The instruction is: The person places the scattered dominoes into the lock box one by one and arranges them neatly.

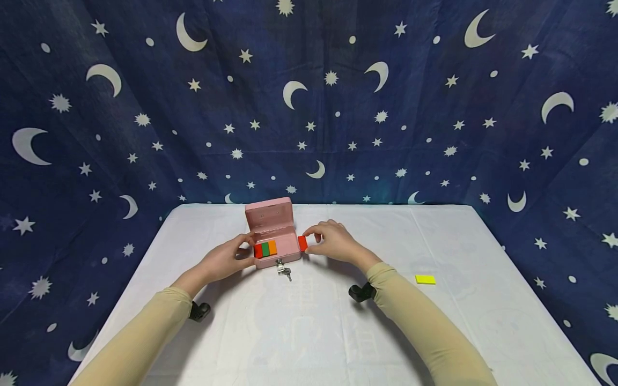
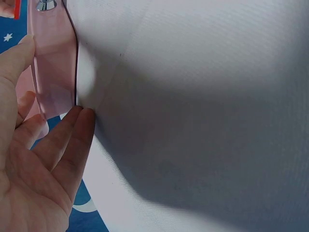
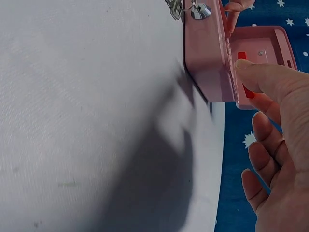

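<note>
A pink metal cash box point(image 1: 288, 244) stands on the table with its lid point(image 1: 269, 215) raised. Inside, at its left end, a red block point(image 1: 258, 251), a green block point(image 1: 265, 249) and an orange block point(image 1: 272, 247) sit side by side. My left hand point(image 1: 223, 260) grips that end, thumb near the front corner and fingers along the side. Between thumb and fingertip, my right hand point(image 1: 338, 243) pinches another red block point(image 1: 302, 243) at the box's right rim. In the right wrist view, this red block point(image 3: 248, 92) shows against the pink lid, partly covered by the thumb.
Keys point(image 1: 287, 272) hang from the lock on the box's front. A yellow block point(image 1: 425, 280) lies to the right on the white tablecloth point(image 1: 309, 332), beyond my right forearm. A dark blue curtain point(image 1: 309, 107) with moons and stars surrounds the table's back and sides.
</note>
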Tool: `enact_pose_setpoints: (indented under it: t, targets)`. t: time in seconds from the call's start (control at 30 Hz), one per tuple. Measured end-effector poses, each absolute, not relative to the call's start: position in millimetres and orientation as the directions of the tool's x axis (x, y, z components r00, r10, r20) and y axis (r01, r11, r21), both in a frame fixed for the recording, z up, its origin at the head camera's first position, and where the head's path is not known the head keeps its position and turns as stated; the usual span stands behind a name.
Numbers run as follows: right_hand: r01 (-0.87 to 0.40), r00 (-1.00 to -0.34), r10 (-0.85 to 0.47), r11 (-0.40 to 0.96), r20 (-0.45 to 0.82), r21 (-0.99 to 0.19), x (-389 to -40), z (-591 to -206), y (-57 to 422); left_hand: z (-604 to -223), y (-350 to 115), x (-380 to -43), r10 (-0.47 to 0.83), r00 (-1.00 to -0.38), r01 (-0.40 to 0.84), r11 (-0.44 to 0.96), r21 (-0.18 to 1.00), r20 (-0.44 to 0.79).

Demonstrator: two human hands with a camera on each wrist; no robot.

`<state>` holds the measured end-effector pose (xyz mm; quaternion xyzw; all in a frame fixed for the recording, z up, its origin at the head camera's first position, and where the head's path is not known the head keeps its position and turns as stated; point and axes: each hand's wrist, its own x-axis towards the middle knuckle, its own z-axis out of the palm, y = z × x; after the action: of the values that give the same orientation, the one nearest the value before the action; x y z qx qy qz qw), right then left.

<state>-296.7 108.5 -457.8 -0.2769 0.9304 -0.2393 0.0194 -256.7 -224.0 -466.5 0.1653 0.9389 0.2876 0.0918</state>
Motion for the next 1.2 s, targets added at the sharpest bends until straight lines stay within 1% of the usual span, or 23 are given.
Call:
enact_pose_setpoints:
  t: [0.67,1.2]
  targets:
    - [-0.502,-0.846,-0.525,0.729,0.091,-0.465,-299.0,-458.1,80.4,-466.4,-225.2,-256.5,0.375,-0.925,0.275,0.777,0.567,-0.064]
    - [-0.496,-0.855,-0.506,0.736,0.113,-0.46,-302.7,-457.5,64.4,-465.6,-223.7,-256.4,0.355,-0.93,0.243,0.785,0.569,-0.093]
